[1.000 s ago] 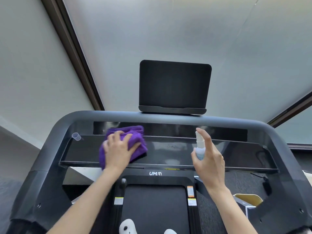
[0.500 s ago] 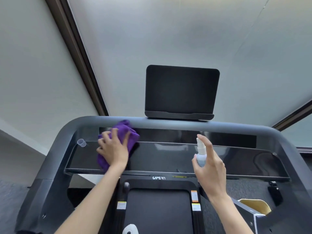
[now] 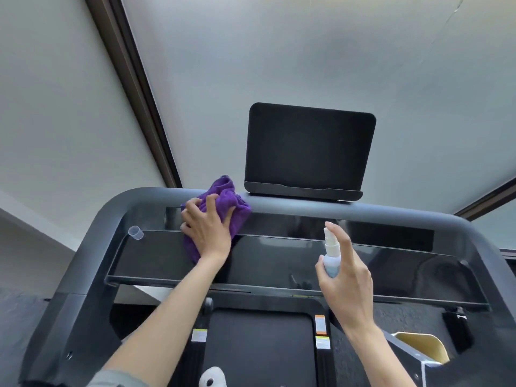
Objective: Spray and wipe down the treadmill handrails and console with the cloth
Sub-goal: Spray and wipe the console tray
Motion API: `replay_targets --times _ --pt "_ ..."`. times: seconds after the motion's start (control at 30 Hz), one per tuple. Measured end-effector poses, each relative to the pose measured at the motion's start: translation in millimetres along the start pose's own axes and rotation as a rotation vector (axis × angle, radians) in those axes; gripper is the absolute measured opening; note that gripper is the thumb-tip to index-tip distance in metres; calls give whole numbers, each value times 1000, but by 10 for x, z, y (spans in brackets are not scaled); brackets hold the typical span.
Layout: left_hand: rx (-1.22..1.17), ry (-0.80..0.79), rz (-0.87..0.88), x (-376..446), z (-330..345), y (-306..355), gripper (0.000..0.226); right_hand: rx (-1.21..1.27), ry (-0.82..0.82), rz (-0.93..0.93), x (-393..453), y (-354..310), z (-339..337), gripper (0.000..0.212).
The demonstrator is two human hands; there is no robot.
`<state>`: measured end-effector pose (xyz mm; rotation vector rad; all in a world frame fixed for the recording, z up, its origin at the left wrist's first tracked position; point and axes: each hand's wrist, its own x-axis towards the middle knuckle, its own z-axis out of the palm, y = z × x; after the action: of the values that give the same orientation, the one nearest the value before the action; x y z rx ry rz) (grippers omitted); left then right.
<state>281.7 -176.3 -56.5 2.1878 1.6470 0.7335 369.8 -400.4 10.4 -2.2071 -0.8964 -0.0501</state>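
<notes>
A person's left hand (image 3: 208,233) presses a bunched purple cloth (image 3: 223,199) against the top crossbar (image 3: 307,209) of a treadmill, fingers spread over the fabric and curled into its folds, the cloth draped from the bar down onto the glossy black console shelf (image 3: 279,263). The right hand (image 3: 344,275) grips a small white spray bottle (image 3: 331,254) upright above the shelf, index finger resting on the nozzle top, aimed forward at the console. A dark tablet holder (image 3: 308,152) stands on the crossbar just beside the cloth, and a small clear cap (image 3: 136,233) lies at the shelf's left end. The risks from here look modest but real: a wipe carried rightward along the bar could knock the holder's base; a sweep leftward along the shelf could flick the loose cap off the edge; and a spray fired from this angle may mist the display strip (image 3: 349,229) behind the shelf rather than the cloth, leaving streaks or wetting electronics
</notes>
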Motion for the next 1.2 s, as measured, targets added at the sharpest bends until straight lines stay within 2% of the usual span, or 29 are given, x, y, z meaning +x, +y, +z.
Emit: replay_targets --times 0.13,0.23,0.3,0.4,0.43,0.5,0.6,0.67,0.73,0.8,0.87,0.93,1.03,1.1,1.2 --pt "-29 93 -132 401 -72 -189 50 -8 34 9 4 18 -19 74" --pt "-25 84 -201 290 -45 -85 50 -21 41 23 5 35 -19 73" --pt "-2 40 -64 -34 -13 35 47 -13 28 6 13 0 9 74" --pt "112 -60 246 -427 14 83 44 0 5 -27 60 -39 82 76" --pt "96 -90 266 -350 -16 33 45 -1 4 -32 95 -39 105 76" --pt "67 -88 194 -84 -104 -144 45 -14 6 -29 171 -27 133 77" --pt "41 12 87 276 -180 -429 46 -37 -15 -24 252 -30 162 80" --pt "16 50 -6 285 -130 -391 48 -44 -24 -12 278 -22 167 80" --pt "71 51 -23 69 -37 -166 49 -48 -30 1 274 -8 168 80" --pt "136 -9 132 -256 41 116 47 -41 -29 -6 255 2 163 79" --pt "193 -80 368 -597 119 348 45 -37 -30 -30 242 6 156 78" --pt "192 -155 475 -721 166 454 45 -29 -24 -53 242 0 149 77" --pt "135 -208 403 -412 94 329 48 -21 15 -33 250 12 89 77" --pt "89 -116 305 -159 12 136 48 -22 51 -18 242 52 5 76" --pt "19 -25 65 12 25 24 49 -37 89 23 184 155 -155 75"
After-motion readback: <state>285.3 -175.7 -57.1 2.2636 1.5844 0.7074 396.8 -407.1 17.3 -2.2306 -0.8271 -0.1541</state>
